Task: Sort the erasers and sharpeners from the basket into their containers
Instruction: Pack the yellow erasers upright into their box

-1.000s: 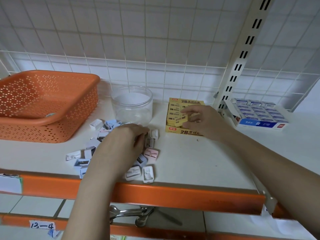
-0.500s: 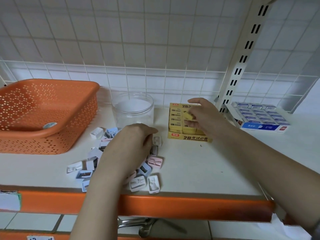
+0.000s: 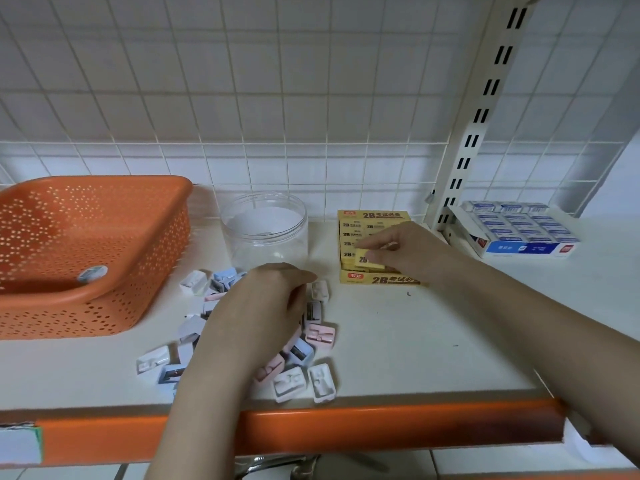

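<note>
My right hand (image 3: 405,249) pinches a yellow 2B eraser (image 3: 366,260) over the front row of the yellow eraser box (image 3: 377,279), which holds several like it. My left hand (image 3: 263,306) lies curled on a pile of small pastel sharpeners (image 3: 320,336) spread on the shelf; whether it holds one is hidden. A clear plastic jar (image 3: 265,230) stands open just behind the pile. The orange perforated basket (image 3: 86,258) sits at the left.
A blue and white box of erasers (image 3: 519,233) lies at the right past a slotted upright post (image 3: 474,126). A white wire grid backs the shelf. The shelf's orange front edge (image 3: 346,431) runs below the sharpeners.
My right hand drew back from the rear of the yellow box to its front row with an eraser. My left hand has stayed on the sharpener pile.
</note>
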`<control>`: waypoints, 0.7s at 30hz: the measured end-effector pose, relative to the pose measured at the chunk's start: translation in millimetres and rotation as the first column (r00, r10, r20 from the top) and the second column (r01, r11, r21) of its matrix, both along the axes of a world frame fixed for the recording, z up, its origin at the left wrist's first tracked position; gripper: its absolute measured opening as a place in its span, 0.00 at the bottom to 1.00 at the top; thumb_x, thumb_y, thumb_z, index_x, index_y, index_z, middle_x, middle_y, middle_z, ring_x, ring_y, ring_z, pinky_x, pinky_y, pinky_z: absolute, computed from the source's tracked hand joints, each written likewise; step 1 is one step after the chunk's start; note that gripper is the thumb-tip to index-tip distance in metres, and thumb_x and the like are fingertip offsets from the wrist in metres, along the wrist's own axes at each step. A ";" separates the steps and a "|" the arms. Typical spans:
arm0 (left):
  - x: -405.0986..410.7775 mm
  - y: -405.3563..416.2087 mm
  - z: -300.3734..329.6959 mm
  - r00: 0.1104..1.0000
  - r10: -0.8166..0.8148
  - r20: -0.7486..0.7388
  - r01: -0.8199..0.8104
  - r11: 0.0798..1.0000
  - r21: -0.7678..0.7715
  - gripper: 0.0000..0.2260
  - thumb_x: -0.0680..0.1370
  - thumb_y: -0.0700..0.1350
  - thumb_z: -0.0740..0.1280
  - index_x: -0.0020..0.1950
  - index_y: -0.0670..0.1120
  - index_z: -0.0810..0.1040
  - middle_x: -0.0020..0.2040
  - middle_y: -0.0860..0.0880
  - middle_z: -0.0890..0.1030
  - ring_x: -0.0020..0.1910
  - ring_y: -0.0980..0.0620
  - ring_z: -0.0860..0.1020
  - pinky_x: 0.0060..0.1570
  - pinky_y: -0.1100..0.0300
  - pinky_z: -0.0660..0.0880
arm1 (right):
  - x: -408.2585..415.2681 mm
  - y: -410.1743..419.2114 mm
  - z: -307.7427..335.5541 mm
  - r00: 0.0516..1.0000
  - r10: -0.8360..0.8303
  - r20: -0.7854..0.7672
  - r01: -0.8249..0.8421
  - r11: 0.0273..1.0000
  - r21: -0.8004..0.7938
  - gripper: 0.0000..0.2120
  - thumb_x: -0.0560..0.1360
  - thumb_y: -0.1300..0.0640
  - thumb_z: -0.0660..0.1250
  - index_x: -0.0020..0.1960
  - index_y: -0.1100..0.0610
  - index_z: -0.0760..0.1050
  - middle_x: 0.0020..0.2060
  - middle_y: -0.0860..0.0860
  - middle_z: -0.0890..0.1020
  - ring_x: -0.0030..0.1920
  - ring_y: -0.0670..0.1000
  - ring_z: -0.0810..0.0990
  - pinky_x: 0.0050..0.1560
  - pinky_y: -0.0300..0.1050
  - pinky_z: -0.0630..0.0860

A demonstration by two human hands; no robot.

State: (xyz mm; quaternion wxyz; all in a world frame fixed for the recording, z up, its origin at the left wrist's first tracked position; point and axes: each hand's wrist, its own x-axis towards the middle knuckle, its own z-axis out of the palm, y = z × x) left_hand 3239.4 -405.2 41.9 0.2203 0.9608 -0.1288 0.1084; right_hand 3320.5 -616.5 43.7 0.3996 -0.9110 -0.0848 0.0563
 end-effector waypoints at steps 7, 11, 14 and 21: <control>-2.3 8.1 -2.6 0.997 -0.073 0.018 0.073 0.997 -0.005 0.14 0.79 0.43 0.60 0.60 0.53 0.79 0.55 0.56 0.80 0.54 0.57 0.76 0.52 0.63 0.72 | -1.1 8.9 -7.5 0.995 -0.086 0.049 0.087 0.996 -0.028 0.06 0.74 0.59 0.70 0.50 0.54 0.81 0.39 0.42 0.77 0.39 0.40 0.75 0.33 0.24 0.69; -3.8 14.1 -3.7 0.995 -0.102 0.011 0.102 0.995 0.000 0.14 0.78 0.42 0.60 0.60 0.53 0.79 0.56 0.56 0.80 0.54 0.57 0.76 0.52 0.62 0.72 | -0.8 17.5 -7.4 0.986 -0.145 0.082 0.154 0.981 -0.117 0.06 0.76 0.58 0.68 0.52 0.54 0.81 0.46 0.43 0.75 0.48 0.42 0.73 0.41 0.33 0.69; -4.8 18.2 -5.3 0.992 -0.128 -0.003 0.128 0.992 0.016 0.15 0.78 0.42 0.59 0.61 0.54 0.78 0.57 0.57 0.79 0.55 0.56 0.76 0.53 0.61 0.73 | -0.3 23.7 -11.1 0.979 -0.189 0.074 0.197 0.972 -0.125 0.07 0.77 0.58 0.66 0.53 0.54 0.81 0.50 0.45 0.77 0.49 0.43 0.73 0.46 0.34 0.66; -10.8 25.7 -5.6 0.981 -0.194 0.017 0.193 0.981 0.023 0.15 0.78 0.41 0.60 0.61 0.53 0.78 0.59 0.57 0.77 0.60 0.59 0.72 0.56 0.64 0.69 | -3.7 26.3 -16.2 0.954 -0.278 0.112 0.288 0.954 -0.086 0.05 0.75 0.58 0.68 0.50 0.55 0.81 0.49 0.47 0.80 0.47 0.43 0.74 0.36 0.29 0.66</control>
